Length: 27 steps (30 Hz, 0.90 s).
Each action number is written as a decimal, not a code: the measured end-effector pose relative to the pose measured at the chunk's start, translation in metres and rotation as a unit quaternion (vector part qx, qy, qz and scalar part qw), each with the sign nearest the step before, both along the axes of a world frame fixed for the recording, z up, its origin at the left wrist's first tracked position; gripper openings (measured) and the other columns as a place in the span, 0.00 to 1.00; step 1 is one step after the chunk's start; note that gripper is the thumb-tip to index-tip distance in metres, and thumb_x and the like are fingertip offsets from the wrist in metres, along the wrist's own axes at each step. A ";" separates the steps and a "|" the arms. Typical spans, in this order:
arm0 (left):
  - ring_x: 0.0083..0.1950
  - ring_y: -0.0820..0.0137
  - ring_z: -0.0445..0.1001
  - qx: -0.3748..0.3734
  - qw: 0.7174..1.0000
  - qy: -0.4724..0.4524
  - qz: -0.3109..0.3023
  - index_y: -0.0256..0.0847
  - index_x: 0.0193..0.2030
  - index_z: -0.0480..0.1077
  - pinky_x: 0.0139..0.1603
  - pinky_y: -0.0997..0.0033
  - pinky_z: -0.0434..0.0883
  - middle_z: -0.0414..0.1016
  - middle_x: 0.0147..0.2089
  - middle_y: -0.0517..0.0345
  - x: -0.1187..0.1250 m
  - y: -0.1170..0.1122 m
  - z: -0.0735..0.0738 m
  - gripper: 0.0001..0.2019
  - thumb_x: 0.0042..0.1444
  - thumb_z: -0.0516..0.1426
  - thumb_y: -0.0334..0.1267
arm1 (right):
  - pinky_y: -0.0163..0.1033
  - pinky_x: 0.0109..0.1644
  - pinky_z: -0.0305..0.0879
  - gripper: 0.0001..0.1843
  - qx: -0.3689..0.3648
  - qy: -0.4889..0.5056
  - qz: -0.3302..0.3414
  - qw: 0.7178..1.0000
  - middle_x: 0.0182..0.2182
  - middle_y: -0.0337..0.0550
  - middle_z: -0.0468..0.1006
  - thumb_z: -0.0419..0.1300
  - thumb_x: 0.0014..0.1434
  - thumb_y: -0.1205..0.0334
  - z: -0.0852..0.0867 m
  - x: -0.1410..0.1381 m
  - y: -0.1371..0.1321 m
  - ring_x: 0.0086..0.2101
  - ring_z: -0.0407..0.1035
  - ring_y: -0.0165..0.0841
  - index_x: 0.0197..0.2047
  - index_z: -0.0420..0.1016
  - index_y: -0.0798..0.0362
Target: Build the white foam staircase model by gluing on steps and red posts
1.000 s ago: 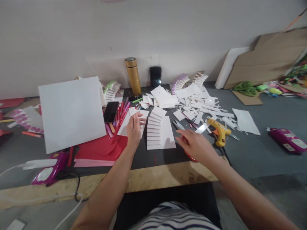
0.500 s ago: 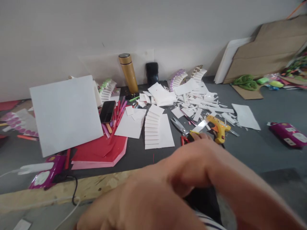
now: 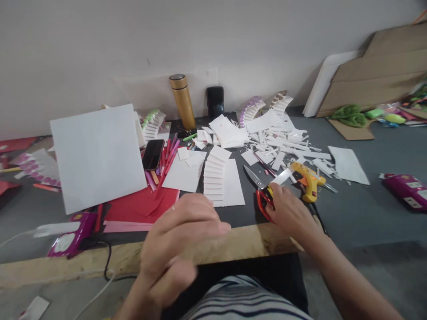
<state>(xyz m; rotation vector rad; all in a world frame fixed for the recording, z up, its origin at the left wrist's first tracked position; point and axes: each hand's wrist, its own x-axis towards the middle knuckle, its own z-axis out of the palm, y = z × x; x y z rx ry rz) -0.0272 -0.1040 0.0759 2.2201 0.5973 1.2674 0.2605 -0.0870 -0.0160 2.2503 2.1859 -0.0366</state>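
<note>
My left hand (image 3: 182,240) hovers over the table's front edge, slightly blurred. Its fingers are loosely bent with the thumb apart, and nothing shows in it. On the right, my right hand (image 3: 288,209) reaches down to the tabletop beside the red-handled scissors (image 3: 263,202). Its fingertips close over a small yellow piece (image 3: 270,191); whether they grip that or the scissors is hidden. Just past this hand lies a yellow hot glue gun (image 3: 310,180). A curved, stepped strip of white board pieces (image 3: 214,175) rests on a white sheet (image 3: 234,184) between the hands.
White offcuts (image 3: 283,144) cover the back middle. A gold flask (image 3: 183,102) stands near the wall. At left are a white board (image 3: 98,158), a phone (image 3: 153,154), red sheets (image 3: 133,206) and a purple power strip (image 3: 75,233). Cardboard (image 3: 383,75) leans at right.
My hands, overlapping in front before, are now apart. The left hand has come up and the right forearm has swung down and right, uncovering the scissors' red handles. The view has shifted slightly.
</note>
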 end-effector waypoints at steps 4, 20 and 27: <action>0.63 0.59 0.74 0.071 0.954 0.283 0.064 0.35 0.63 0.69 0.62 0.54 0.74 0.77 0.60 0.42 -0.006 0.003 -0.061 0.19 0.69 0.53 0.38 | 0.40 0.37 0.63 0.26 -0.025 0.047 -0.009 0.999 0.40 0.57 0.81 0.58 0.62 0.65 0.000 0.010 -0.002 0.39 0.78 0.45 0.62 0.61 0.63; 0.75 0.58 0.59 0.054 0.887 0.448 0.103 0.29 0.70 0.62 0.73 0.54 0.61 0.58 0.74 0.42 0.027 -0.028 -0.124 0.28 0.71 0.47 0.47 | 0.41 0.36 0.68 0.27 0.076 0.052 0.023 0.995 0.46 0.55 0.83 0.56 0.62 0.62 -0.017 0.016 -0.012 0.39 0.80 0.45 0.63 0.69 0.58; 0.73 0.54 0.62 -0.049 0.932 0.335 -0.133 0.25 0.62 0.71 0.75 0.54 0.55 0.72 0.65 0.34 0.125 -0.022 -0.105 0.28 0.70 0.50 0.49 | 0.44 0.49 0.73 0.29 0.108 0.231 0.061 0.965 0.53 0.53 0.81 0.55 0.60 0.63 -0.004 0.030 -0.028 0.48 0.78 0.43 0.65 0.68 0.56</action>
